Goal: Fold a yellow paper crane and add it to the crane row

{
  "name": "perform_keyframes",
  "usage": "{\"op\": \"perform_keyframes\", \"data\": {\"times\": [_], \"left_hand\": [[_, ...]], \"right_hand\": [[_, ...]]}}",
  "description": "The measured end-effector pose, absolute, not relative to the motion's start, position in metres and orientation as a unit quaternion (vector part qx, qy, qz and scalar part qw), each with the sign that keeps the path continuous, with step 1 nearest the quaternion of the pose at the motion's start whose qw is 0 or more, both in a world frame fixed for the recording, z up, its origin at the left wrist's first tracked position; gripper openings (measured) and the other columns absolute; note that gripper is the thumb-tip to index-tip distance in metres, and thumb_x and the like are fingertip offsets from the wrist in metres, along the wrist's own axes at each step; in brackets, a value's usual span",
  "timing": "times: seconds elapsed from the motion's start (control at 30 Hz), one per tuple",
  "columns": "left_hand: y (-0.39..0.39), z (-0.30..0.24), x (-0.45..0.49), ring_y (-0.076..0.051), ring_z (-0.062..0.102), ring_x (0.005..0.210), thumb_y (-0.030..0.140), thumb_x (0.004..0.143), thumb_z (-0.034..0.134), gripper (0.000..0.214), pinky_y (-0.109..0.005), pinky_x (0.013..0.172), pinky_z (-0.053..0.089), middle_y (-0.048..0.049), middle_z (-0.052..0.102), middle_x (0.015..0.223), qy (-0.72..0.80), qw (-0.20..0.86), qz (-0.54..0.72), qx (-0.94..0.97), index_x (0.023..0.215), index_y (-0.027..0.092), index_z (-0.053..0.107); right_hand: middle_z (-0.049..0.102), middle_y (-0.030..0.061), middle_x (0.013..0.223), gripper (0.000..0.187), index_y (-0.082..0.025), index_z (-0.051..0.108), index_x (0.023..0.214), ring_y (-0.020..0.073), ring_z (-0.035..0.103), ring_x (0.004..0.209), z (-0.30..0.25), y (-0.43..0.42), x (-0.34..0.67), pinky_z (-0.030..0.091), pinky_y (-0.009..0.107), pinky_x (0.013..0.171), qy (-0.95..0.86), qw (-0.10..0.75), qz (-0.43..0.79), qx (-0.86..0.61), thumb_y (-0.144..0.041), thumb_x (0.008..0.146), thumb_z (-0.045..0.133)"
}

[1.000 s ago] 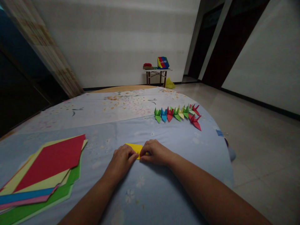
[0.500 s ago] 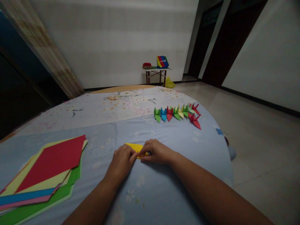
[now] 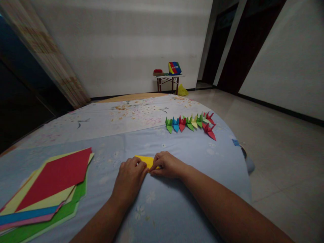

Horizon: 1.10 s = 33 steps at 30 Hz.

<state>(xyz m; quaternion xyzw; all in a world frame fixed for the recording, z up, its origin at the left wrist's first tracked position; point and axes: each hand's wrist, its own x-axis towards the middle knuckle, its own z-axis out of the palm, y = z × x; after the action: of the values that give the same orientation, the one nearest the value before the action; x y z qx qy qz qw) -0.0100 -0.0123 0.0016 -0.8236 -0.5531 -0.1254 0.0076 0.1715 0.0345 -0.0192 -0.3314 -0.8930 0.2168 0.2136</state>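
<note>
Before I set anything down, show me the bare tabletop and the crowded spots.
Bare blue cloth lies between the paper stack and left hand, and between the paper cranes and right hand. White cloth is free left of the cranes. Crowded: around the yellow paper, and among the cranes.

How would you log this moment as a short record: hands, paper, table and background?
Left hand: on the left part of the yellow paper
Right hand: pinching the yellow paper's right part
Yellow paper: partly covered by both hands
Left side: paper stack, red sheet on top
Beyond right hand: folded paper birds, overlapping; count unclear
Table cover: blue cloth nearest, white floral cloth beyond
Background: small table, yellow bag near its legs
</note>
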Motion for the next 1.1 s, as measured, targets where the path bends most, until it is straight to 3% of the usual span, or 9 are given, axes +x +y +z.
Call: {"op": "perform_keyframes", "data": {"times": [0.23,0.53,0.83,1.1], "left_hand": [[-0.044,0.014,0.010,-0.026,0.054,0.086,0.031,0.087,0.042,0.028,-0.041,0.076,0.037,-0.0097,0.062,0.092,-0.566,0.006,0.019,-0.824,0.102,0.019,0.062],[-0.045,-0.004,0.011,-0.029,0.051,0.105,0.036,0.083,0.047,0.040,-0.043,0.092,0.038,-0.0152,0.057,0.115,-0.567,-0.012,-0.024,-0.823,0.117,0.015,0.053],[-0.038,-0.008,0.008,-0.026,0.042,0.123,0.035,0.088,0.040,0.045,-0.047,0.106,0.024,-0.0142,0.050,0.131,-0.535,0.044,0.001,-0.844,0.126,0.012,0.048],[-0.037,0.002,0.008,-0.027,0.039,0.125,0.036,0.090,0.037,0.046,-0.051,0.107,0.019,-0.0140,0.047,0.134,-0.542,0.020,0.025,-0.840,0.129,0.014,0.045]], "right_hand": [[0.062,0.0028,0.087,0.016,-0.026,0.071,0.088,0.0154,0.053,0.085,-0.016,0.032,0.171,0.036,0.029,0.079,-0.892,0.207,0.224,-0.334,-0.032,0.077,0.063],[0.060,0.0021,0.106,0.017,-0.026,0.070,0.089,0.0198,0.044,0.105,-0.008,0.028,0.180,0.028,0.039,0.091,-0.897,0.222,0.210,-0.321,-0.025,0.078,0.057],[0.065,0.0033,0.108,0.041,-0.020,0.061,0.109,0.0187,0.053,0.104,-0.008,0.039,0.192,0.032,0.035,0.094,-0.892,0.201,0.233,-0.330,-0.008,0.072,0.049],[0.068,0.0044,0.098,0.013,-0.018,0.067,0.087,0.0137,0.061,0.092,-0.018,0.048,0.188,0.038,0.027,0.089,-0.896,0.266,0.233,-0.270,-0.016,0.077,0.058]]}}
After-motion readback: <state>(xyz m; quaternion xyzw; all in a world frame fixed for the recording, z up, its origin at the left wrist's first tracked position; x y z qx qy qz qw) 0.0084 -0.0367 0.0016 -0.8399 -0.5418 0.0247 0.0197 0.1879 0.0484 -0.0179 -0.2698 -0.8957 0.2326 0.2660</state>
